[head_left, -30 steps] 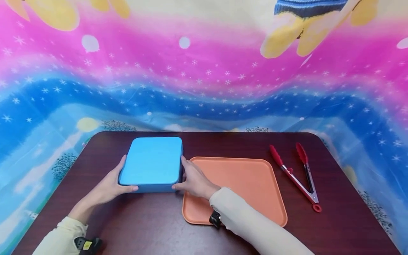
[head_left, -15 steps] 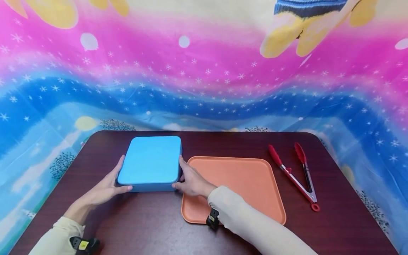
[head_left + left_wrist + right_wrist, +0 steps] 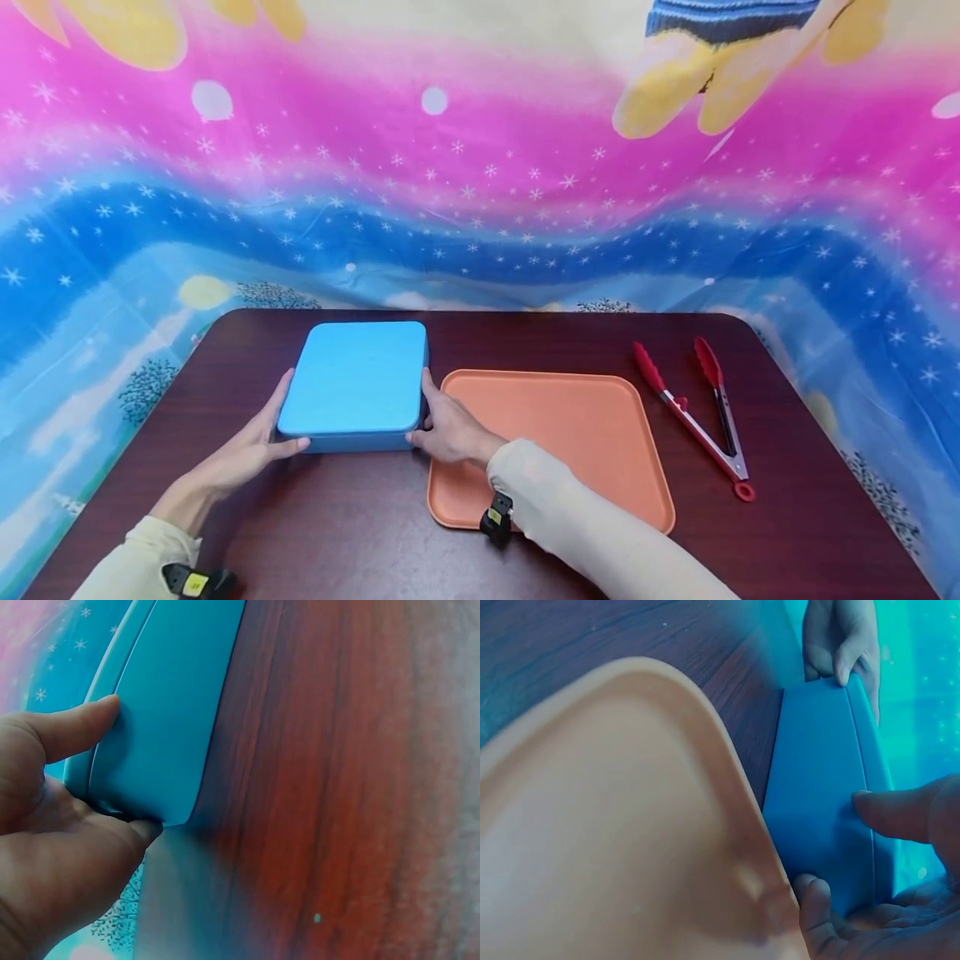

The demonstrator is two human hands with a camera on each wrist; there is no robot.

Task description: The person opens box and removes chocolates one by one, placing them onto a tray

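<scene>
A blue lidded box [image 3: 356, 379] with rounded corners sits on the left part of the dark wooden table, its lid on. My left hand [image 3: 240, 450] holds its left side, the thumb [image 3: 86, 727] lying on the front wall just below the lid seam. On the opposite side, my right hand [image 3: 455, 425] grips the near right corner, thumb on the front wall and fingers along the side. Close beside the box's right side is an orange tray [image 3: 570, 433], partly covered by my right hand and forearm. What the box contains is hidden.
Red-tipped metal tongs [image 3: 701, 429] lie spread on the table [image 3: 360, 533] to the right of the tray. Behind the table's far edge hangs a colourful printed cloth [image 3: 480, 183].
The box has shifted very slightly left with both hands on it. My left thumb has drawn back a little to the left along the front wall. Tray and tongs stay in place.
</scene>
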